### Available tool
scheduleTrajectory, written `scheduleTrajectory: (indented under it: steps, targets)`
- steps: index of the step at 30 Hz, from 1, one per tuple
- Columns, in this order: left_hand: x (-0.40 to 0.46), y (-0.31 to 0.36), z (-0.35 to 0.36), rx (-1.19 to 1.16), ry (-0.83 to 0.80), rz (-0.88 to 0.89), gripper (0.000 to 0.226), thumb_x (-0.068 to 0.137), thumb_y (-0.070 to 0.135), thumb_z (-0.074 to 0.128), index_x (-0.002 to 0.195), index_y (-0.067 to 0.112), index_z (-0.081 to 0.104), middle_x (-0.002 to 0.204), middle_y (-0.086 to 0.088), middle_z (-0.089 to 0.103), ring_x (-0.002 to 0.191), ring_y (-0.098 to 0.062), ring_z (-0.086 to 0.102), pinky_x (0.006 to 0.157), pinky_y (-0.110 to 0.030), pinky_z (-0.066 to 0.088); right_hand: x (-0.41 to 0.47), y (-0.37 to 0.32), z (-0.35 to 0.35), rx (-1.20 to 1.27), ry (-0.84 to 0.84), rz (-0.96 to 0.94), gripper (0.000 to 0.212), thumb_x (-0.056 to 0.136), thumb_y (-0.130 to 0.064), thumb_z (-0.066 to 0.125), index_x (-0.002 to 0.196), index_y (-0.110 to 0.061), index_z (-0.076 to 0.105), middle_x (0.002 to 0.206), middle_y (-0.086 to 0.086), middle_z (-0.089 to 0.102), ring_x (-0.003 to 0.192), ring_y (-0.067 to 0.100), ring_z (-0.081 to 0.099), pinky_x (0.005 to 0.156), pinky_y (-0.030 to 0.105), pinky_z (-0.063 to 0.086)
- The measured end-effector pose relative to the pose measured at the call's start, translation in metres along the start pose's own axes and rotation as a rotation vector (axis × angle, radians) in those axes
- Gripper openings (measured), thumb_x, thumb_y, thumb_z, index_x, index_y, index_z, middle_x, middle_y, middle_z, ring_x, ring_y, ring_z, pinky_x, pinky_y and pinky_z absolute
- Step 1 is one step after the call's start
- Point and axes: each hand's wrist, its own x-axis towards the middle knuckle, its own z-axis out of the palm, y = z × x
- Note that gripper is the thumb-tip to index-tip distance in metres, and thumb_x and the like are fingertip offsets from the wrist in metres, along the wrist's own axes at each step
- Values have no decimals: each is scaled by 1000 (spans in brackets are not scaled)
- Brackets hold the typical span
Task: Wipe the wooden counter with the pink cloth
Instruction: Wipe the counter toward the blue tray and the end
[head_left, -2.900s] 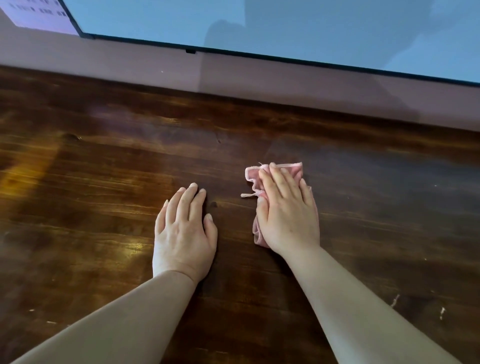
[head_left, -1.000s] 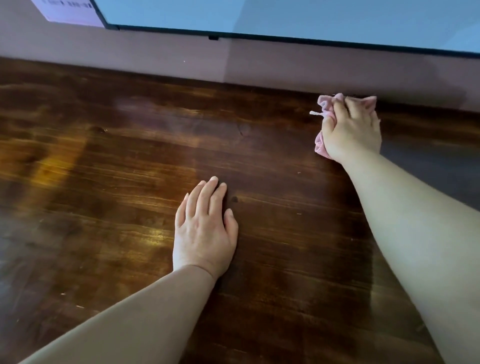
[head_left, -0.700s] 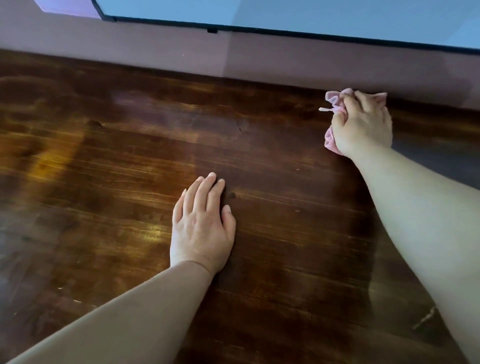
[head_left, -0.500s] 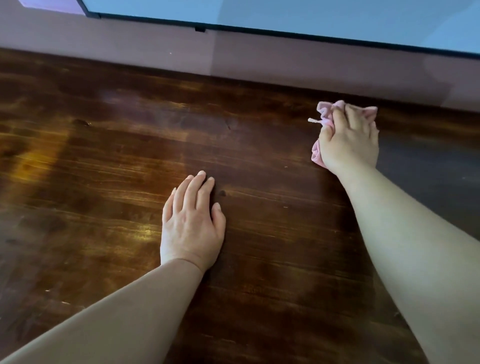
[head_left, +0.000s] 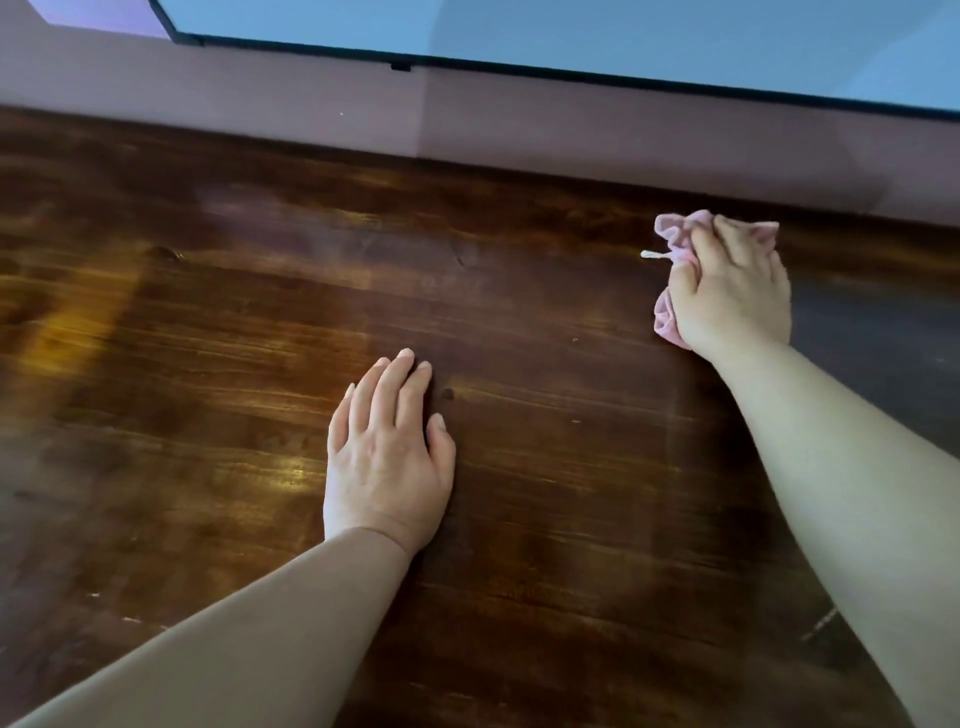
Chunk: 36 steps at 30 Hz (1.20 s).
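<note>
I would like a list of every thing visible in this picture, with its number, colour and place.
pink cloth: one, pink, bunched under the right hand, far right of the counter near the wall.
wooden counter: one, dark brown, glossy, fills most of the view.
wall: one, mauve, behind the counter.
panel: one, pale blue with a black edge, on the wall at the top.
left hand: one, flat on the counter, centre.
right hand: one, grips the cloth.

A mauve wall (head_left: 260, 88) carries a black-framed pale blue panel (head_left: 571, 31), with soft, dim light.
</note>
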Motion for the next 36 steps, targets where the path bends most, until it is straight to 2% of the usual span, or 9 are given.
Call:
scheduleTrajectory:
  steps: [5, 9, 13, 18, 21, 24, 27, 31, 36]
  targets:
    - [0, 1, -2, 10, -3, 7, 51, 97, 38, 31, 143, 21, 44, 154, 5, 37, 146, -15, 26, 123, -43, 13, 35, 13, -5, 28, -38, 61, 52, 103, -38, 30, 154, -27, 38, 165, 1, 28, 153, 28, 20, 124, 48, 13]
    - [0, 3, -4, 0, -33, 12, 52, 97, 37, 29, 144, 20, 43, 155, 3, 37, 146, -17, 26, 123, -45, 14, 4, 7, -7, -1, -37, 132, 55, 104, -37, 30, 157, -25, 32, 165, 2, 25, 153, 28, 18, 125, 48, 9]
    - [1, 3, -6, 3, -28, 3, 52, 97, 37, 30, 144, 20, 43, 155, 3, 37, 146, -17, 27, 122, -44, 16, 1, 12, -4, 6, 7, 90, 53, 104, -36, 33, 155, -25, 36, 165, 2, 28, 153, 26, 21, 125, 47, 12]
    - [1, 3, -6, -19, -22, 2, 49, 98, 35, 34, 144, 20, 45, 154, 4, 38, 146, -16, 27, 123, -43, 16, 36, 30, -11, 26, -44, 110, 54, 104, -37, 30, 156, -24, 35, 165, 2, 27, 153, 26, 20, 125, 48, 13]
    - [0, 3, -6, -40, -45, 3, 47, 99, 31, 42, 144, 20, 45, 155, 4, 37, 147, -15, 25, 123, -43, 14, 11, 21, -13, 22, -31, 192, 56, 105, -38, 30, 159, -25, 28, 167, -1, 23, 155, 23, 16, 126, 45, 8]
    - [1, 2, -6, -38, -46, -4, 47, 100, 32, 38, 144, 20, 45, 155, 4, 36, 147, -14, 24, 123, -43, 14, -18, 22, -9, -7, -27, 143, 56, 106, -39, 28, 160, -26, 27, 168, -1, 22, 155, 24, 17, 126, 44, 8]
    - [2, 3, -5, -31, -33, -9, 51, 97, 37, 32, 144, 22, 44, 154, 5, 37, 146, -14, 25, 123, -42, 15, -3, 33, -8, -25, -19, 84, 55, 105, -39, 28, 158, -26, 32, 166, 0, 26, 154, 25, 20, 125, 47, 13]
    - [1, 3, -7, -26, -34, -16, 48, 99, 36, 34, 144, 22, 44, 154, 5, 37, 146, -14, 25, 122, -41, 14, 11, 34, -12, -19, -47, 156, 56, 105, -38, 26, 160, -26, 26, 168, 0, 21, 155, 25, 13, 126, 46, 8]
    - [0, 3, -9, -45, -53, -13, 48, 98, 32, 41, 144, 19, 45, 155, 4, 37, 147, -15, 24, 123, -42, 13, -54, 15, -14, -30, -40, 133, 56, 106, -40, 24, 161, -28, 25, 168, -2, 20, 155, 24, 15, 126, 44, 6]
